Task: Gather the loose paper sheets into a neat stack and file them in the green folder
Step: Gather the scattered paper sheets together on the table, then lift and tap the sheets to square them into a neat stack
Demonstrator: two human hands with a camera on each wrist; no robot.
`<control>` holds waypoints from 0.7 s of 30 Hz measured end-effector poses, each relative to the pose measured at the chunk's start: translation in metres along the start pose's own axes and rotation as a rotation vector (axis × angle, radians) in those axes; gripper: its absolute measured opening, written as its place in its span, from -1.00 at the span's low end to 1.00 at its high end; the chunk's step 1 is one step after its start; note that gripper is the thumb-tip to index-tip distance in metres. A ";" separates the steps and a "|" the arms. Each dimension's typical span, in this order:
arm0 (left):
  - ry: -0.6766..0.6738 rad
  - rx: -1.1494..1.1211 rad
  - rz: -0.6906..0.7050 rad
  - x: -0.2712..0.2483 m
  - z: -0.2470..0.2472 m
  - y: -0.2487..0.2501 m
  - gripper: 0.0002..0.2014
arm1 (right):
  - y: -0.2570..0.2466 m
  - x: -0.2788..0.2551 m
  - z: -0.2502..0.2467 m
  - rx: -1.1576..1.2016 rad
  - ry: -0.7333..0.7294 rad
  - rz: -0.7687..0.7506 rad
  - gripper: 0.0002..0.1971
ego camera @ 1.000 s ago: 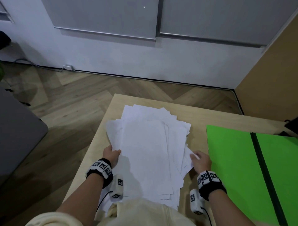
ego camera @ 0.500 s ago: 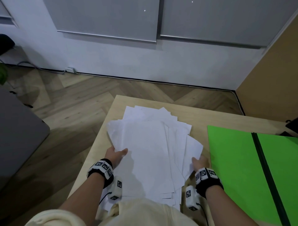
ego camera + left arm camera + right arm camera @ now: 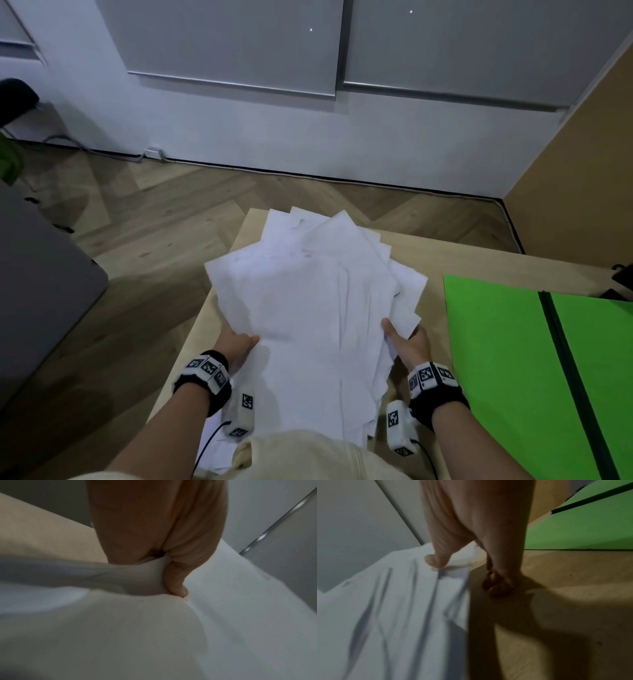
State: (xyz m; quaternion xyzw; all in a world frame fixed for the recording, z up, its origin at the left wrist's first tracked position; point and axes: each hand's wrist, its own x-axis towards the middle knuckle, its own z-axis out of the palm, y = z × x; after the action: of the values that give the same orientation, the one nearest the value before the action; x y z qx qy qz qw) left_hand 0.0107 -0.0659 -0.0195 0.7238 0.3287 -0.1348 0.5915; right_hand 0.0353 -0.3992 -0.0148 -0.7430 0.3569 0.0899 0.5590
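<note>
- Since the earlier frame, paper sheets (image 3: 308,308) had lifted off the table (image 3: 435,260), far ends raised.
- Left hand (image 3: 236,346) and right hand (image 3: 406,342) — each pinched a side edge.
- Green folder (image 3: 496,342) lay open, right of sheets.

Green folder (image 3: 513,359) cut off at right edge.

sheets (image 3: 308,308) on table (image 3: 428,253) ctr-left | folder (image 3: 496,342) on table, right of sheets, apart
</note>
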 end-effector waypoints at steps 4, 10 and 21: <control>0.055 0.036 -0.097 0.008 -0.002 -0.009 -0.40 | 0.000 -0.025 -0.002 0.385 -0.475 0.102 -0.24; -0.024 0.146 -0.072 0.004 0.004 -0.002 -0.16 | 0.010 -0.037 0.008 0.614 -0.729 0.319 -0.37; -0.245 0.077 0.133 -0.025 -0.002 0.066 -0.57 | -0.043 -0.037 -0.008 0.165 -0.222 -0.152 -0.66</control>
State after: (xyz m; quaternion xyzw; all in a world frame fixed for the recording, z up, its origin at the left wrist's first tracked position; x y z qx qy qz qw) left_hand 0.0336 -0.0777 0.0458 0.7442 0.1999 -0.1953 0.6067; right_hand 0.0337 -0.3854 0.0408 -0.7052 0.2418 0.0991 0.6591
